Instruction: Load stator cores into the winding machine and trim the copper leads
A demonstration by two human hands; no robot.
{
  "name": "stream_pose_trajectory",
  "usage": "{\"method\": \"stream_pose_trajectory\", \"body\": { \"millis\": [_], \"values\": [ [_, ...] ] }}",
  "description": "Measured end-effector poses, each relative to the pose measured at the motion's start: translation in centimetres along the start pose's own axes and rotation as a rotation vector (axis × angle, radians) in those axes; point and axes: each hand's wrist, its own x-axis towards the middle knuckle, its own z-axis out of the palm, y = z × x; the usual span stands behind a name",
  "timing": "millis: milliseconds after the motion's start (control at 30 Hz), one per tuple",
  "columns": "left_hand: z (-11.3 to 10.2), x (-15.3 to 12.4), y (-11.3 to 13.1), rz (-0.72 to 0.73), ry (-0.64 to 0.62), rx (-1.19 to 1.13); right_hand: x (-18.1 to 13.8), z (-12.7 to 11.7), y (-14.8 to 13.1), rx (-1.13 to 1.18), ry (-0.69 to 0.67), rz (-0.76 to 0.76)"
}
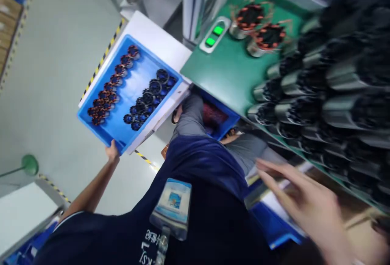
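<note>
At the near corner of a blue tray (pixel 100 135), my left hand (pixel 112 151) is closed on the rim. Rows of copper-wound motor stators (pixel 115 79) line one side of that tray; dark, round motor parts (pixel 148 95) fill the other side. My right hand (pixel 307 200) is at the lower right, smeared by motion, with its fingers stretched out and nothing visible in them. It is nearest to the green workbench edge, below many stacked metal-and-black motor parts (pixel 317 106).
Two wound stators (pixel 258 29) stand on the green bench (pixel 219 74) beside a panel with two green lights (pixel 215 34). The tray rests on a white surface (pixel 158 33). Below the bench sits a blue bin (pixel 228 121). A green round-based stand (pixel 29 164) is on the floor.
</note>
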Motion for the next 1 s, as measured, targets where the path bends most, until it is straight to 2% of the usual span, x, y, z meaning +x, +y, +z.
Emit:
{"method": "stream_pose_trajectory", "body": {
  "millis": [67, 100, 200, 267, 367, 433, 500, 600, 667, 733, 833, 933, 1000],
  "values": [
    [0.1, 1.6, -2.7, -0.103, 0.035, -0.049, 7.1, 6.6, -5.7, 0.136, -0.108, -0.225],
    [0.5, 2.1, -3.7, -0.119, 0.033, -0.073, 10.4, 9.8, -8.8, 0.157, -0.212, -0.345],
    [1.8, 2.8, -5.6, -0.090, 0.017, -0.131, 17.5, 18.4, -17.7, 0.047, -0.529, -0.650],
    [2.1, 2.9, -6.5, -0.051, 0.014, -0.154, 19.8, 23.2, -22.8, -0.131, -0.595, -0.745],
    [2.1, 2.8, -7.4, -0.007, 0.030, -0.163, 20.8, 28.7, -28.2, -0.283, -0.559, -0.732],
    [2.2, 2.7, -7.8, 0.016, 0.042, -0.160, 20.9, 31.5, -30.1, -0.328, -0.529, -0.669],
    [2.3, 2.6, -8.1, 0.040, 0.043, -0.158, 21.1, 33.4, -30.8, -0.362, -0.509, -0.602],
    [2.5, 2.5, -8.4, 0.074, 0.028, -0.159, 21.5, 34.4, -30.3, -0.363, -0.459, -0.536],
    [2.6, 2.3, -8.6, 0.092, 0.019, -0.162, 21.7, 33.6, -29.5, -0.323, -0.437, -0.528],
    [2.7, 2.2, -8.7, 0.102, 0.014, -0.169, 21.9, 31.6, -28.3, -0.283, -0.460, -0.528],
    [2.7, 1.9, -8.8, 0.104, 0.012, -0.191, 22.6, 27.1, -26.2, -0.260, -0.492, -0.473],
    [2.7, 1.7, -8.8, 0.098, 0.016, -0.217, 24.6, 23.1, -24.0, -0.296, -0.376, -0.425],
    [2.7, 1.6, -8.7, 0.098, 0.020, -0.228, 26.8, 21.7, -23.1, -0.354, -0.302, -0.483]
  ]
}}
